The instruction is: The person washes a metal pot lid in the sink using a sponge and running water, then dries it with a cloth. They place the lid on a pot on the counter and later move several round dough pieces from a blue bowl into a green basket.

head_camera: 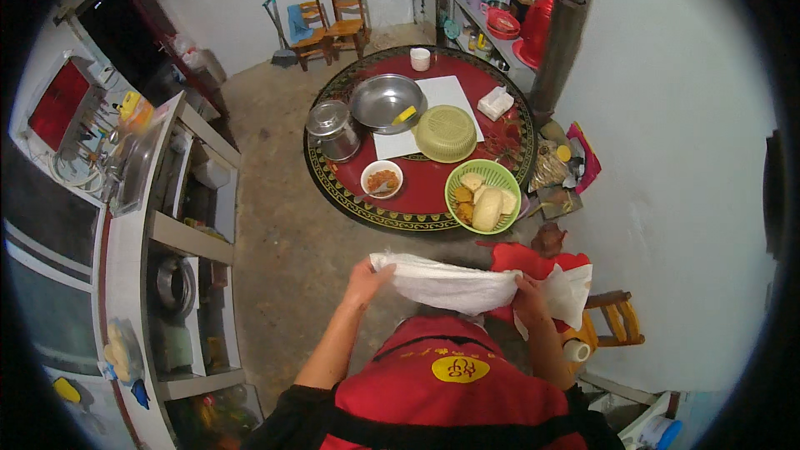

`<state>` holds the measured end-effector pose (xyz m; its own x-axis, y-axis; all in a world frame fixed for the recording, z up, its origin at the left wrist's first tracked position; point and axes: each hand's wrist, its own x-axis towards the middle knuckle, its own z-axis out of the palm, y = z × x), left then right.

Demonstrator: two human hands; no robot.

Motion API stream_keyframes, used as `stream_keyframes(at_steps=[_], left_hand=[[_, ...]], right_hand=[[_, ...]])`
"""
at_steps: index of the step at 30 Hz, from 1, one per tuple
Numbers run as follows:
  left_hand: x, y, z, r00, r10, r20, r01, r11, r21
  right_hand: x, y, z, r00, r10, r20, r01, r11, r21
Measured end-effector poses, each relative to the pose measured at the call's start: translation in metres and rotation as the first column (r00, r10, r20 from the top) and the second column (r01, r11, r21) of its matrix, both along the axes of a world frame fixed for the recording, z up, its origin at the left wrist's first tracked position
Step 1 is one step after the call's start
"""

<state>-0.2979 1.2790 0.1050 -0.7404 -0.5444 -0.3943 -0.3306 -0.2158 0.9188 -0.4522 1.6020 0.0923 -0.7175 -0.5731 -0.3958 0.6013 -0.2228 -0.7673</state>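
Note:
A white cloth point(447, 282) is stretched between my two hands in front of a red apron point(400, 387). My left hand point(367, 281) grips its left end, and my right hand point(530, 301) pinches the right end. Just ahead stands a round red table point(340, 184). Near its front edge are a green plastic basket point(514, 220) of steamed buns point(487, 209) and a white bowl point(364, 182) of reddish food with a spoon. Farther back I see an upturned yellow-green basket point(445, 133), a steel basin point(381, 100) with a yellow sponge point(405, 115), and a lidded metal pot point(337, 137).
On my right, a wooden chair point(615, 319) stands beside a red cloth point(509, 256) and white paper or cloth point(567, 294). A dark pipe point(560, 31) rises by the wall. Along the left runs a counter point(134, 231) with a sink point(133, 172). Two small chairs point(347, 28) stand at the back.

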Motion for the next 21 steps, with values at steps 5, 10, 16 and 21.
stream_keyframes(at_steps=[5,10,16,21], left_hand=[[-0.033,-0.002,-0.005,0.888,-0.123,0.442,0.385,0.724,-0.572],[-0.099,-0.006,0.019,0.904,-0.232,0.358,0.394,0.775,-0.494],[-0.257,-0.047,0.047,0.952,-0.174,0.251,0.296,0.729,-0.617],[-0.327,-0.033,0.008,0.992,0.127,0.020,-0.118,0.961,-0.250]], right_hand=[[-0.055,0.021,0.000,0.728,0.470,-0.499,0.034,0.702,0.711],[-0.117,0.031,0.030,0.809,0.420,-0.411,-0.067,0.761,0.646],[-0.246,-0.016,0.067,0.894,0.215,-0.392,-0.005,0.881,0.472],[-0.316,-0.051,0.014,0.908,-0.033,-0.418,0.157,0.951,0.265]])
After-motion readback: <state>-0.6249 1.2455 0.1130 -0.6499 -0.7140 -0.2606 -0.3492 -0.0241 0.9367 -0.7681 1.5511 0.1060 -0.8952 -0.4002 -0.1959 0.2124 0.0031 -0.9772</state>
